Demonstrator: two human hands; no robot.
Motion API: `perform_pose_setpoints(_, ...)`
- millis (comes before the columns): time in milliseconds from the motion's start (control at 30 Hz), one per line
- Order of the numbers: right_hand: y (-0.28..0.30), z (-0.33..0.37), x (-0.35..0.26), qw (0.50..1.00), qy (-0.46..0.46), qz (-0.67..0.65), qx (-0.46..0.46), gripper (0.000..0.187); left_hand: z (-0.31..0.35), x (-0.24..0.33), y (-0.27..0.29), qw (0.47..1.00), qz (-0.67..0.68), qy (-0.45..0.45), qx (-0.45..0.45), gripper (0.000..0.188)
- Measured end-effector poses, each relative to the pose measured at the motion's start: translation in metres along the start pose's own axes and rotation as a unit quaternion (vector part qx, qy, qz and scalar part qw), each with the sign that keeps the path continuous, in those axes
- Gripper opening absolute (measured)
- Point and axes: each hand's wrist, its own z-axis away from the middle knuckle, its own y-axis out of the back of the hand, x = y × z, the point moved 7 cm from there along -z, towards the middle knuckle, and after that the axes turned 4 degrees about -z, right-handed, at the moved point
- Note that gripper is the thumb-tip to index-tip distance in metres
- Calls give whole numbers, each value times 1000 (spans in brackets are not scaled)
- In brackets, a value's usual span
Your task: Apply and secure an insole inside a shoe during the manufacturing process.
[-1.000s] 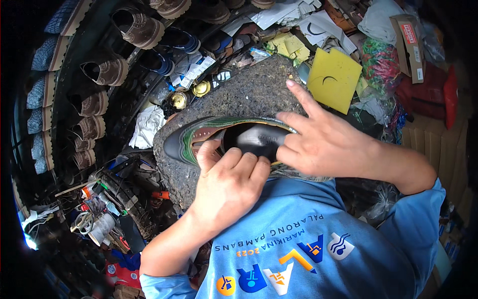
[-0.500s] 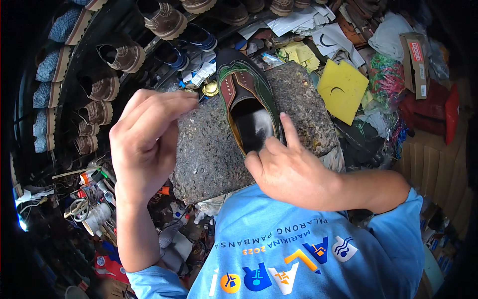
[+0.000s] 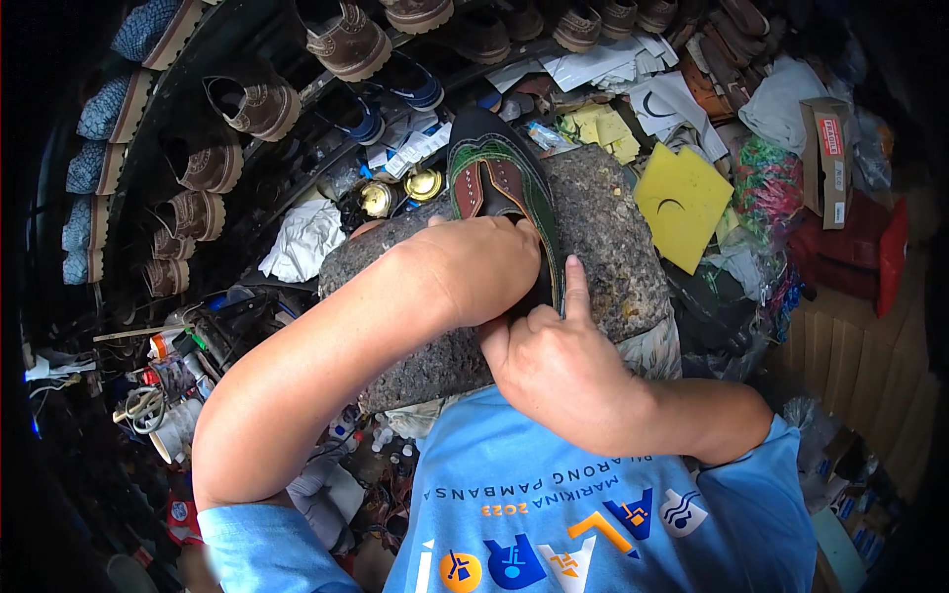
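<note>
A leather shoe (image 3: 498, 148) in black, green and maroon lies on a rough grey stone block (image 3: 618, 232), its toe pointing away from me. My left hand (image 3: 484, 259) reaches into the shoe's opening, knuckles bent. Its fingertips are hidden inside. At the heel, my right hand (image 3: 559, 358) grips the back rim with thumb and curled fingers, while its index finger stretches along the shoe's outer right side.
Brown shoes (image 3: 262, 104) and blue shoes (image 3: 413, 84) stand on racks at the far left. Open round tins (image 3: 424, 184) and crumpled white paper (image 3: 304, 239) lie left of the shoe. A yellow sheet (image 3: 682, 208) and a cardboard box (image 3: 828, 163) are on the right.
My left hand has come down from the left, where it was raised, and now reaches into the shoe. My right hand keeps its hold on the heel.
</note>
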Motion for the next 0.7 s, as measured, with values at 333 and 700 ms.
perform_pose_setpoints(333,1,4,-1,999,-17,-36,-16,13,23,-16,1,969,179,-2,172,53)
perform_pose_setpoints(700,0,-1,3,999,-14,-44,-17,9,33,-11,2,972,143,15,187,53)
